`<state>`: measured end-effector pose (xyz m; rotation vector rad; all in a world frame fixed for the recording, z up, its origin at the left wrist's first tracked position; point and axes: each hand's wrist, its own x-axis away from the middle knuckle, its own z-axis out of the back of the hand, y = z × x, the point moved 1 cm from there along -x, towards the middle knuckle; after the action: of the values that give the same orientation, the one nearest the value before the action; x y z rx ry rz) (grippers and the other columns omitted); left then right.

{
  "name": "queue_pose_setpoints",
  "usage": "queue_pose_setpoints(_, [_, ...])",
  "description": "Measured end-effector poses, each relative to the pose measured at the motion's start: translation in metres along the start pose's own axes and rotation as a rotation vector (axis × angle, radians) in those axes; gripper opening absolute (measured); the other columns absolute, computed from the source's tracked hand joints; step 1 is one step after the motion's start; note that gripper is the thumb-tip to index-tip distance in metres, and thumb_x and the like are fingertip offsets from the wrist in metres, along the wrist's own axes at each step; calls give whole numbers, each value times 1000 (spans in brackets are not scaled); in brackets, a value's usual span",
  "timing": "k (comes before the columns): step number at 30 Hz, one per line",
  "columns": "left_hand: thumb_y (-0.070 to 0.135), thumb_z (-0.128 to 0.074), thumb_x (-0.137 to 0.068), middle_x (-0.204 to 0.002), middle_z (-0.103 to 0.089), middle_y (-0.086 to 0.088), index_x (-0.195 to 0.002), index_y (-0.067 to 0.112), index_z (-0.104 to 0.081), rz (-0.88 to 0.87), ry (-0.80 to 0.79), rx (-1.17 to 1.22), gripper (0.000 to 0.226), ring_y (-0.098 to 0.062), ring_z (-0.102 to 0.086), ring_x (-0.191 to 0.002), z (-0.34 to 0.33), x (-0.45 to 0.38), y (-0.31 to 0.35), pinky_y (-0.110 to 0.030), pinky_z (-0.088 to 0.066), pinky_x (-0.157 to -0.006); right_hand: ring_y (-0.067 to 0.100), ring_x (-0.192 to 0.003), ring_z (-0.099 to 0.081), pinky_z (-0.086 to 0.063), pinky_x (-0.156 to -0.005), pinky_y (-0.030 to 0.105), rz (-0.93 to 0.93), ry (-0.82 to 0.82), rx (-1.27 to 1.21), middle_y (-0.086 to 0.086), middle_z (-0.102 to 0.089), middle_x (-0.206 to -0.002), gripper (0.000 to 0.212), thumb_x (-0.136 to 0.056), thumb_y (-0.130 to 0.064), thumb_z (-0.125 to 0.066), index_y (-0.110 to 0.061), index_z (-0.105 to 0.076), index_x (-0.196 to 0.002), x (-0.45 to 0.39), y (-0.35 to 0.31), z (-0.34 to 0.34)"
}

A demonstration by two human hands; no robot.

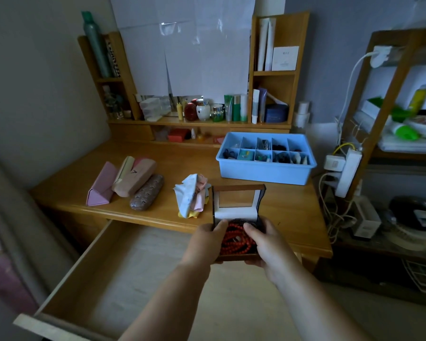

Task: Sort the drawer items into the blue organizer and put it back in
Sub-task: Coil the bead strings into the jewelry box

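A small dark box (236, 200) with its lid raised is held over the desk's front edge, and red beads (235, 238) lie inside it. My left hand (203, 244) grips the box's left side, thumb on its rim. My right hand (268, 244) grips the right side, thumb touching the beads. The blue organizer (265, 172) stands at the desk's back right, with small items in its compartments. The open drawer (89, 274) below the desk at the left shows a bare lined floor.
Three glasses cases (130, 184) lie on the desk's left. A heap of cloths (192, 195) sits just left of the box. Bottles and jars fill the back shelf (207, 110). A wooden rack (394, 107) with cables and a power strip (347, 173) stands at the right.
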<state>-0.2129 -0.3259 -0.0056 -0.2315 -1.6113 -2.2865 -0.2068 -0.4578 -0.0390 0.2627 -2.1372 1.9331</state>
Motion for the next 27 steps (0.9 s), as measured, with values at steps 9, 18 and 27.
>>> queue_pose_setpoints(9, [51,-44,-94,-89,-66,-10,-91,19,-60,-8,-73,108,36,-23,-65,-74,4,1,-2,-29,-50,-55,41,-101,-65,-53,-81,52,-345,-384,-782,26,-65,-114,69,-72,-63,-59,-10,-67,-114,13,12,5])
queue_pose_setpoints(18, [51,-33,-96,-145,-37,-5,-131,19,-51,-228,-1,-367,51,-23,-27,-137,0,-5,-14,-35,-23,-111,49,-129,-39,-31,-103,64,-340,-688,-1066,29,-42,-141,76,-83,-63,-54,-7,-52,-133,27,20,-9])
queue_pose_setpoints(27, [44,-58,-86,-115,-48,35,-134,28,-49,-809,-145,-476,52,20,-43,-102,36,9,44,0,-35,-82,44,-116,-46,-43,-94,57,-344,-662,-897,30,-44,-130,87,-78,-65,-59,-2,-46,-137,35,32,-9])
